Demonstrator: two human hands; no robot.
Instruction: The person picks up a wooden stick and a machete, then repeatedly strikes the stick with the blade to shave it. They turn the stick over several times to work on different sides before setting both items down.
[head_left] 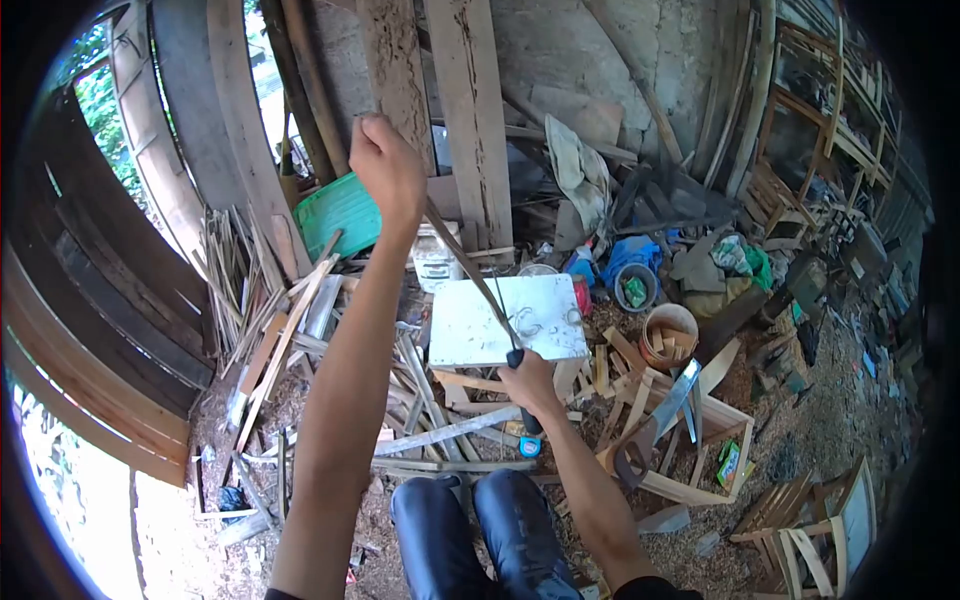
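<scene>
- Strip [466, 262], long, narrow and brown, slants above the white-topped block [462, 325], between the two hands; its upper part passes behind the left wrist.
- Left hand [387, 165] is raised and clenched; whether the strip's end is inside it, I cannot tell.
- Right hand [528, 383] is closed round the black handle [515, 358] of a thin-shafted tool, near the block's front edge, where the strip comes down to it.
- Reddish bucket [653, 352], right of the block, holds short wood pieces.
- Grey bucket [652, 280], just beyond, has something green inside.
- White tub [437, 262] stands behind the block; its contents are hidden.
- Wooden frame [690, 492], lower right, is open-topped, with a green packet [730, 464] inside and a handsaw [666, 408] leaning across its left side.
- Bare surface shows on the block's left half; curled marks or shavings lie to the right.
- Loose sticks [425, 385] crowd the floor left and front of the block, with a blue tape measure [529, 447] before the knees [512, 500].
- Upright planks [470, 120] stand behind.
</scene>
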